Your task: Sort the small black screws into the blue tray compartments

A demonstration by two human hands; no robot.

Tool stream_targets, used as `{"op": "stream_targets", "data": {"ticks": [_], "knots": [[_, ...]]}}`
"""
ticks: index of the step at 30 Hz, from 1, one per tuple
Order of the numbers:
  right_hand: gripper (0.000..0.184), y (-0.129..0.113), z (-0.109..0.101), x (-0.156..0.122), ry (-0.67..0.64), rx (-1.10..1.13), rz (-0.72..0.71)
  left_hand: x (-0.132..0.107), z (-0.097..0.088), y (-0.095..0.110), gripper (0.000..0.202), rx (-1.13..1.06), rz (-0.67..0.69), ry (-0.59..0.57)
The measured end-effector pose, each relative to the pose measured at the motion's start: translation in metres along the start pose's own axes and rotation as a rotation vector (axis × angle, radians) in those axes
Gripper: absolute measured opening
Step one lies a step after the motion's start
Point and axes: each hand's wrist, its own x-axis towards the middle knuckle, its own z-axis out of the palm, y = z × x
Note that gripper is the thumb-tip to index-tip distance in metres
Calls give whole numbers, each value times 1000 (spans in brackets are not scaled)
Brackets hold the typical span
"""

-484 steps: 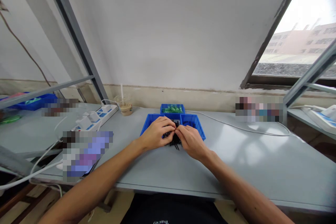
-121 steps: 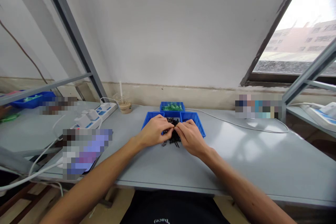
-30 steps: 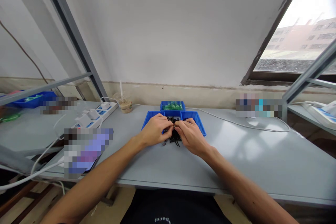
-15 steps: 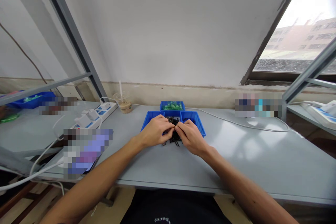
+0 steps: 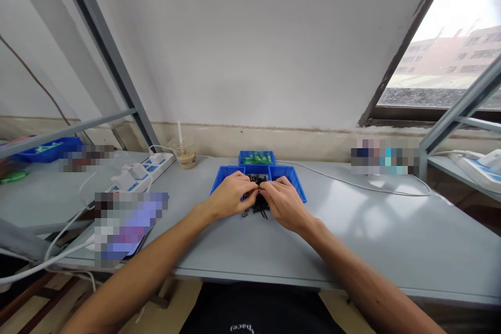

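My left hand [image 5: 236, 194] and my right hand [image 5: 282, 199] meet at their fingertips, both closed in a pinch. A tiny part shows between the fingers, too small to name. Beneath them lies a pile of small black parts [image 5: 260, 209], like screws or pins, on the grey table. A blue bin [image 5: 230, 170] stands behind my left hand, partly covered by it. Another blue bin [image 5: 296, 186] is beside my right hand, its inside mostly hidden. At the back, a third blue bin [image 5: 257, 168] holds green pieces [image 5: 256, 157].
On the left are a cup with a straw [image 5: 187, 156], a white power strip [image 5: 156, 164] with plugs, and a blurred phone-like object [image 5: 135, 227]. A white cable [image 5: 352, 183] crosses the table's right side. Metal frame posts [image 5: 117, 57] rise at both sides.
My fingertips have shifted slightly at the pinch, and a small glint now shows between them. Arms, bins and pile stay where they were.
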Motion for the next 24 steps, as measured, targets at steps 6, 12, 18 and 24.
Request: {"op": "stream_targets", "data": {"ticks": [6, 12, 18, 24], "knots": [[27, 0, 3, -1, 13, 48, 15, -1, 2, 0, 24, -23, 6, 0], [28, -2, 4, -1, 10, 117, 72, 0, 2, 1, 24, -21, 18, 20], [29, -6, 2, -2, -18, 191, 185, 0, 3, 1, 26, 22, 46, 41], [30, -6, 1, -1, -41, 331, 255, 0, 2, 1, 28, 109, 94, 69]]}}
